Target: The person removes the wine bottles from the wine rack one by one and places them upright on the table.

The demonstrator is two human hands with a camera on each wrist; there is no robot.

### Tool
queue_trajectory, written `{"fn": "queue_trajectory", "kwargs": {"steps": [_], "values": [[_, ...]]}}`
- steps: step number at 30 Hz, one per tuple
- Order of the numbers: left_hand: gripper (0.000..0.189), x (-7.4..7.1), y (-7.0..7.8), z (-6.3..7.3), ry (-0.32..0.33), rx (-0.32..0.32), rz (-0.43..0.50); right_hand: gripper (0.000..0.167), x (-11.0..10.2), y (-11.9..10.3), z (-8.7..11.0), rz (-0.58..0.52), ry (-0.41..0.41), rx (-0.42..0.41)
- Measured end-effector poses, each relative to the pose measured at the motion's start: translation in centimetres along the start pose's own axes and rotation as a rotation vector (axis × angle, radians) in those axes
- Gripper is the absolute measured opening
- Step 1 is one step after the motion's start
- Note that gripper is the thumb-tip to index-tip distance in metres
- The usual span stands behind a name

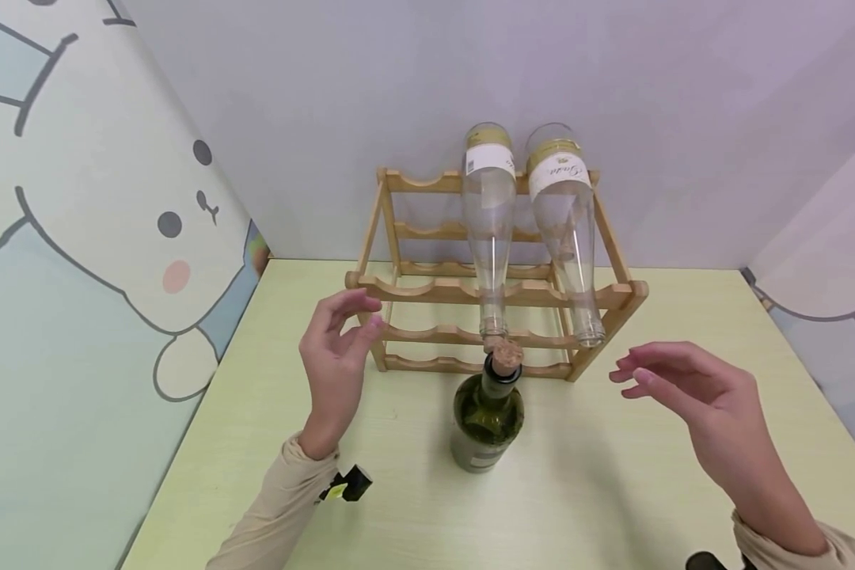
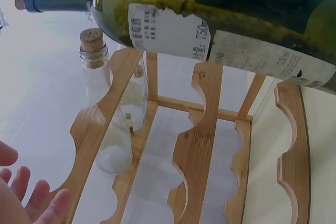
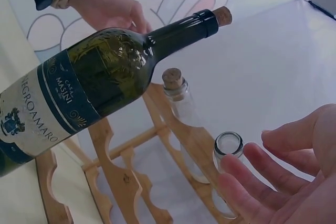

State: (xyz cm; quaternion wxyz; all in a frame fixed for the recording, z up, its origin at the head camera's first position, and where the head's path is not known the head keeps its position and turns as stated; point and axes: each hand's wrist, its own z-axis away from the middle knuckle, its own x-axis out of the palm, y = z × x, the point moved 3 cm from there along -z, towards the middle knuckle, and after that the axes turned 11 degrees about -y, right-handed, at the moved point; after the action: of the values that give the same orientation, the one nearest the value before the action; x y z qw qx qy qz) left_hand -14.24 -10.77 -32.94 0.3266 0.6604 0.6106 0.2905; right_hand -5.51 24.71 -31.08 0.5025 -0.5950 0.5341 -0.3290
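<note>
A dark green wine bottle [image 1: 488, 419] with a cork [image 1: 507, 356] in its neck stands upright on the table, in front of a wooden wine rack [image 1: 427, 290]. Two clear glass bottles lie in the rack's top row, necks towards me. The left clear bottle [image 1: 490, 214] has a cork, while the right one [image 1: 565, 214] shows a bare mouth [image 3: 229, 142]. My left hand [image 1: 335, 356] hovers by the rack's front left corner, fingers loosely bent around nothing. Right of the green bottle, my right hand [image 1: 705, 404] is held in the air with relaxed fingers, also holding nothing.
The pale yellow table [image 1: 278, 317] meets a plain wall [image 1: 328, 119] behind the rack. Walls with cartoon drawings [image 1: 114, 198] rise at both sides. Notched rails form lower rows [image 1: 435, 363] in the rack. A black wrist device [image 1: 356, 483] sits at my left cuff.
</note>
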Motion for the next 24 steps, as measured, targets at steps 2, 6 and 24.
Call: {"fn": "queue_trajectory", "kwargs": {"steps": [2, 6, 24], "values": [[0.029, -0.3, -0.2, 0.0, 0.021, -0.014, -0.008, 0.026, 0.2, -0.1, 0.1, -0.017, -0.014, -0.026], [0.031, -0.8, -0.5, -0.1, 0.051, -0.032, -0.034, 0.030, 0.6, -0.4, 0.1, -0.048, -0.033, -0.072], [0.036, -1.7, -0.8, -0.9, 0.035, -0.030, -0.198, 0.037, 3.6, -1.3, -0.6, -0.064, -0.174, -0.171]]}}
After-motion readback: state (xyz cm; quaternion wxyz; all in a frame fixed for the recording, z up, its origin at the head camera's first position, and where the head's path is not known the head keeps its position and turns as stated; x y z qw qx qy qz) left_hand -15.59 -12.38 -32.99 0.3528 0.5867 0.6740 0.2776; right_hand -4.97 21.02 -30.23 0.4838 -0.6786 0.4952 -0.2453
